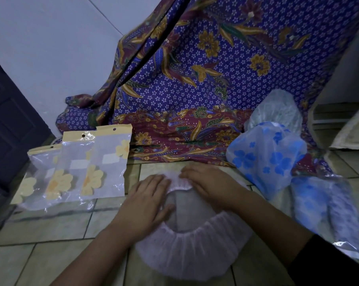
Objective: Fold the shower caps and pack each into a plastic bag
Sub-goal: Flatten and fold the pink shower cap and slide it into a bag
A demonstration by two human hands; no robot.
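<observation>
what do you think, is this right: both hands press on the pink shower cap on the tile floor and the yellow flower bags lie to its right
Not quite. The head view shows the yellow flower bags lying to the left of the pink shower cap, not to its right. The rest holds: the left hand and the right hand both press on it on the tile floor.

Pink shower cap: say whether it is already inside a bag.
No, the pink shower cap lies open on the tiled floor under the left hand and right hand, outside the plastic bags.

Black sleeve (329, 265) above the right hand (208, 187)
</observation>
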